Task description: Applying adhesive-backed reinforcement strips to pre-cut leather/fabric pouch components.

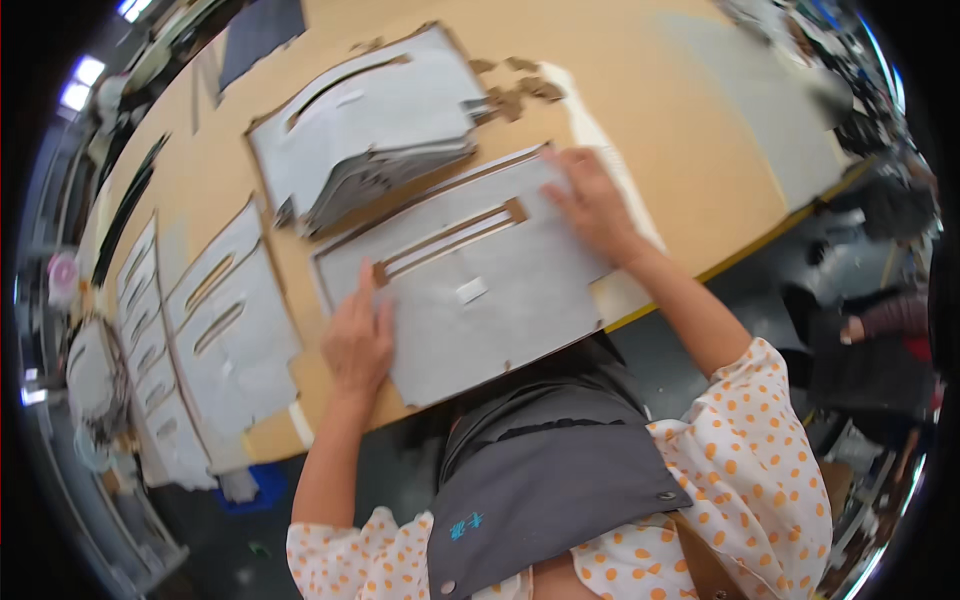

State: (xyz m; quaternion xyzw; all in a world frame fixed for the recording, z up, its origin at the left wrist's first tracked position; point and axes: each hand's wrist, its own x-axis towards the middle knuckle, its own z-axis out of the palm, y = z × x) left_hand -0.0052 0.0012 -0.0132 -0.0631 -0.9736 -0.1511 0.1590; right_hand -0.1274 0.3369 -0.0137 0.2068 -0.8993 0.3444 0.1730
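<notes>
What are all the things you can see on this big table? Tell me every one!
Flat grey fabric panel with a brown-edged slot: one, grey, front table edge, under both hands.
Stack of grey fabric panels: one pile, grey, behind the flat panel.
Slotted grey templates: several, grey and tan, overlapping at the table's left end.
Brown cardboard scraps: a few, brown, right of the stack.
Tan wooden table: one, tan.
Grey apron: one, worn over a dotted orange-and-white shirt.
Left hand: flat on the panel's left edge.
Right hand: flat on its upper right corner.
</notes>
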